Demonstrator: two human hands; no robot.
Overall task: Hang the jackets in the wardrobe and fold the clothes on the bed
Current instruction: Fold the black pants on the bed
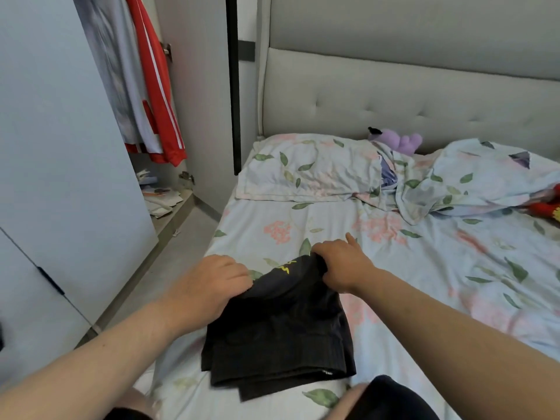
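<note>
The black garment [278,328] lay partly folded on the floral sheet, near the front edge of the bed [424,268]; the left hand [209,286] gripped its far left corner, fingers curled over the cloth; the right hand [339,265] gripped the far right corner, index finger extended; a red jacket [160,86] hung in the open wardrobe [60,131]; a pillow [309,168] lay against the headboard.

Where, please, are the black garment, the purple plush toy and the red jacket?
black garment [278,338]: head view, on its flat folded middle.
purple plush toy [400,140]: head view, on its body.
red jacket [163,110]: head view, on its hanging striped sleeve.
</note>
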